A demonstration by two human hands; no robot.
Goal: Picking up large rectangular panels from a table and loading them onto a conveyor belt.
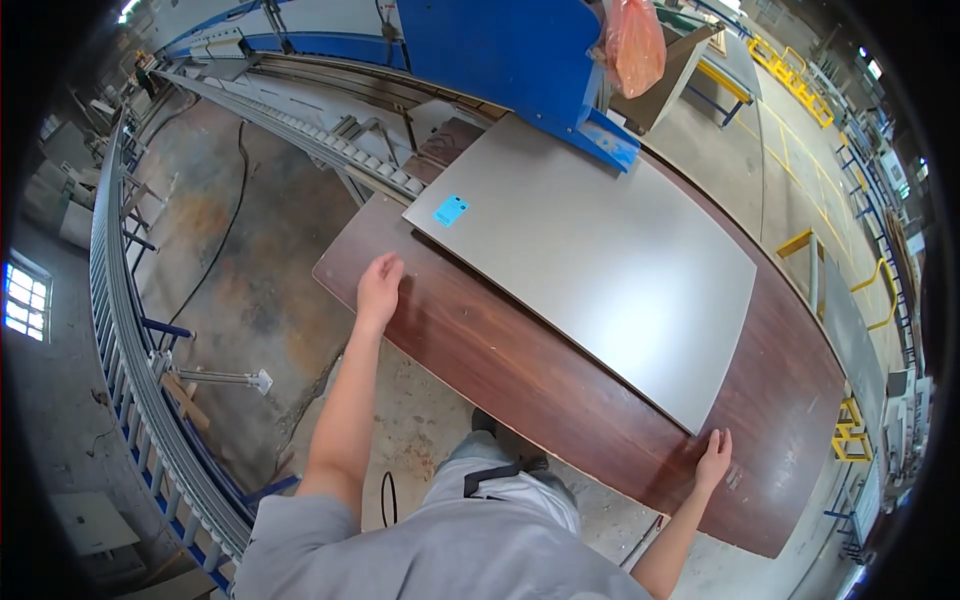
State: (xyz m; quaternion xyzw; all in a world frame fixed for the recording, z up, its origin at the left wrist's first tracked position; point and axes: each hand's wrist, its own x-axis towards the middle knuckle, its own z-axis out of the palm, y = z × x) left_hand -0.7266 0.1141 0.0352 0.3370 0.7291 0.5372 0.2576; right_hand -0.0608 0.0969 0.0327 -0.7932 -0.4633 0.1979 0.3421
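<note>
Both hands lie flat on a dark brown board (520, 370) that carries a grey panel (600, 250). The left hand (378, 288) rests palm down near the board's left end, fingers (388, 266) spread and gripping nothing, just short of the panel's near edge. The right hand (714, 458) presses open by the panel's near right corner. A blue tag (451, 211) sits on the panel's left end; its far end reaches a blue machine (500, 50).
</note>
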